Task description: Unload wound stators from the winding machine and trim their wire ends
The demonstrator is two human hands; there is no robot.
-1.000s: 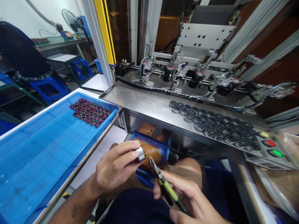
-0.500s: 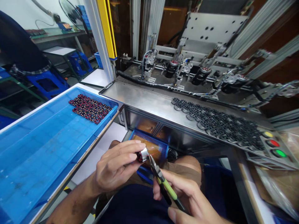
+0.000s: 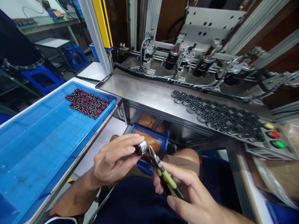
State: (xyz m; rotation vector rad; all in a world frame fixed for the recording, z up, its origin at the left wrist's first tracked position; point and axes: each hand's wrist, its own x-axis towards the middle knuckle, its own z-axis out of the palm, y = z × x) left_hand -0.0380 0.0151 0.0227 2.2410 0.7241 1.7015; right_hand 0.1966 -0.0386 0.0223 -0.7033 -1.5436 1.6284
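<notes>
Between the fingertips and thumb of my left hand [image 3: 116,158] is a small motor part [image 3: 142,148], a silver cylinder with dark and red windings. My right hand [image 3: 187,189] grips cutting pliers [image 3: 163,174] with green and black handles. The pliers' pointed jaws are right beside the silver end of the part, where a short thin wire seems to stick out. Whether the jaws touch it I cannot tell. Below both hands sits a blue bin [image 3: 166,146] with a brown lining.
On the left stands a long blue tray [image 3: 46,130] with many red-and-black wound cores [image 3: 90,104] at its far end. Dark ring-shaped parts [image 3: 219,116] cover the right of the metal ledge [image 3: 137,90]. Behind is a machine; a button box [image 3: 272,134] is at right. A person [image 3: 16,40] sits at far left.
The view has shifted slightly, so the tray and machine appear a little higher. Both hands keep their holds, and the motor part has tilted slightly near the plier tips.
</notes>
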